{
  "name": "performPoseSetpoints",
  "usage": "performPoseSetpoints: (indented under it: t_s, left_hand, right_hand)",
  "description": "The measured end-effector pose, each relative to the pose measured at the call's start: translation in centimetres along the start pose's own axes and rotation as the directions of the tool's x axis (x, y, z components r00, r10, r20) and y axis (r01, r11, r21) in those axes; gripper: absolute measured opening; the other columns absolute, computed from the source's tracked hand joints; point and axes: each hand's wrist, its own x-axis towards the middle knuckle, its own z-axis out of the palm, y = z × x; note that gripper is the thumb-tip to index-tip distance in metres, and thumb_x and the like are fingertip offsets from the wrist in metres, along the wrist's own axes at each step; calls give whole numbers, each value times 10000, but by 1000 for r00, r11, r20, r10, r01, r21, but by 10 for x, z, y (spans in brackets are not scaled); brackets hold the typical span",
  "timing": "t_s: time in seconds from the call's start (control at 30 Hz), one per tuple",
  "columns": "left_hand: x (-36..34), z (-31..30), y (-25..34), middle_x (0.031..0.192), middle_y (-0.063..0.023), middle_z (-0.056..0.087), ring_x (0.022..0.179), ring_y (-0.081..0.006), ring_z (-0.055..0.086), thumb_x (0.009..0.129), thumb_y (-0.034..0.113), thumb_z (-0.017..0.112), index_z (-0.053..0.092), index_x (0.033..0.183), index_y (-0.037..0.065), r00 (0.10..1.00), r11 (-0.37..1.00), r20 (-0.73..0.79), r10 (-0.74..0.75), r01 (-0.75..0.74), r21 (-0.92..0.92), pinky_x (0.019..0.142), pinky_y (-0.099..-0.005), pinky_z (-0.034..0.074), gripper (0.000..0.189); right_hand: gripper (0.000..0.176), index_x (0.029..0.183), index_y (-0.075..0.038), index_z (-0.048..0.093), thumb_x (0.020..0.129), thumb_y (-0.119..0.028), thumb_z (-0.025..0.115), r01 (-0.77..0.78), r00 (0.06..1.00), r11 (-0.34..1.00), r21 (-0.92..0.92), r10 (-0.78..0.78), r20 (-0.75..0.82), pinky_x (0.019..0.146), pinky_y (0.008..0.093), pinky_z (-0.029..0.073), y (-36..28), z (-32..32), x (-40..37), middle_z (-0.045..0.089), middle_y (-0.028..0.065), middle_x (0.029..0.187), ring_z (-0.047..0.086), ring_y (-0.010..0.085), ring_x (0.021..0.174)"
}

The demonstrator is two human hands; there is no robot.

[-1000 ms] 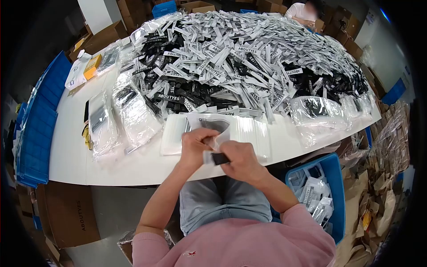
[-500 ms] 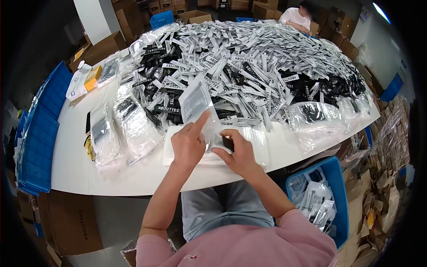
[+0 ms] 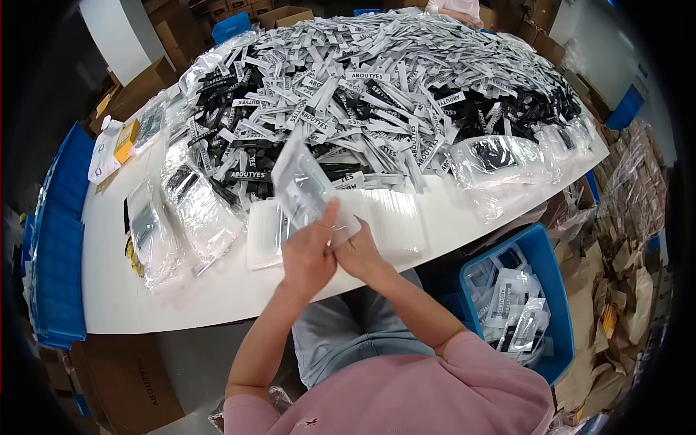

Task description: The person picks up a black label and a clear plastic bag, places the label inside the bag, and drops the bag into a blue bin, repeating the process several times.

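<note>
A frosted plastic pouch [image 3: 299, 174] with grey print stands tilted up above the table's front part. My left hand [image 3: 310, 252] grips its lower end, with the index finger stretched along the pouch. My right hand [image 3: 361, 254] is closed at the pouch's bottom right corner, close against my left hand. Its fingertips are partly hidden, and I cannot see whether a small item is between them. Under the hands lies a spread stack of clear pouches [image 3: 395, 225]. Beyond them rises a large heap of black and white printed sachets [image 3: 366, 76].
Bundles of clear bags lie at left [image 3: 206, 203] and right [image 3: 500, 163] on the white table [image 3: 196, 308]. A blue bin [image 3: 558, 326] with filled pouches stands at my right. Blue crates [image 3: 54, 239] line the left edge. Another person [image 3: 457, 9] is at the far side.
The view has shifted a little. My right hand has moved in against my left hand, and the black item seen in its fingers is out of sight. The pouch now tilts more.
</note>
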Motion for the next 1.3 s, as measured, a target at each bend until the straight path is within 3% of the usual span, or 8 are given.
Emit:
performPoseSetpoints:
  t_s: [0.17,0.27,0.4,0.63,0.7,0.83,1.0,1.3]
  left_hand:
    - [-1,-15,4,636,-99,563,535,-257,548,596,-49,574,418,1320,88,918,923,124,-376,382,-30,474,-359,434,753]
    - [1,-9,23,566,-72,493,482,-235,511,663,-58,541,441,1300,71,988,997,131,-77,75,20,473,-353,415,657]
    - [16,-29,36,616,-69,533,511,-227,530,686,-1,583,334,1362,79,800,919,505,-325,394,-34,522,-340,444,725]
    - [72,-67,-3,968,-137,593,896,-300,565,693,-27,573,428,1293,65,892,983,427,151,-180,27,802,-364,455,625]
    - [79,-72,-7,796,-147,608,761,-282,593,676,-3,596,567,1120,23,660,965,744,-102,248,-88,682,-351,477,445]
    - [84,-72,-4,646,-148,575,557,-245,547,667,15,599,621,855,-31,547,904,793,-268,428,11,550,-324,437,195]
    - [53,-58,-25,573,-61,535,509,-117,464,711,61,621,613,781,-35,616,773,688,-384,622,-126,490,-274,384,119]
    - [30,-52,-14,548,12,494,521,-50,408,800,126,644,616,725,-32,622,752,656,-427,647,-124,459,-242,349,177]
  right_hand:
    - [143,853,32,587,734,-43,613,-237,967,965,110,224,118,529,246,461,-24,-12,-7,610,57,710,578,99,647]
    - [99,814,26,597,722,-8,609,-234,972,972,24,234,12,513,231,442,-8,-26,0,600,34,677,555,69,645]
    - [107,837,27,616,752,-29,581,-58,998,998,-13,58,5,511,229,420,9,-28,3,586,15,650,503,48,596]
    - [145,875,31,619,768,-42,554,-43,965,979,-199,93,246,531,243,421,-12,-43,5,583,33,657,494,77,570]
    - [151,887,33,618,773,-47,558,21,958,975,-220,44,284,533,244,423,-18,-41,6,584,32,661,499,81,575]
    - [172,855,34,616,821,-129,575,-97,945,980,-175,146,293,538,250,424,-27,-45,3,588,45,671,503,82,601]
    - [251,800,25,616,851,-218,586,-405,881,899,165,335,335,521,238,397,-31,-44,-2,563,37,646,471,61,598]
    - [170,837,19,612,808,-148,633,-144,924,934,-326,245,292,538,225,415,-36,-33,-4,575,21,673,499,40,631]
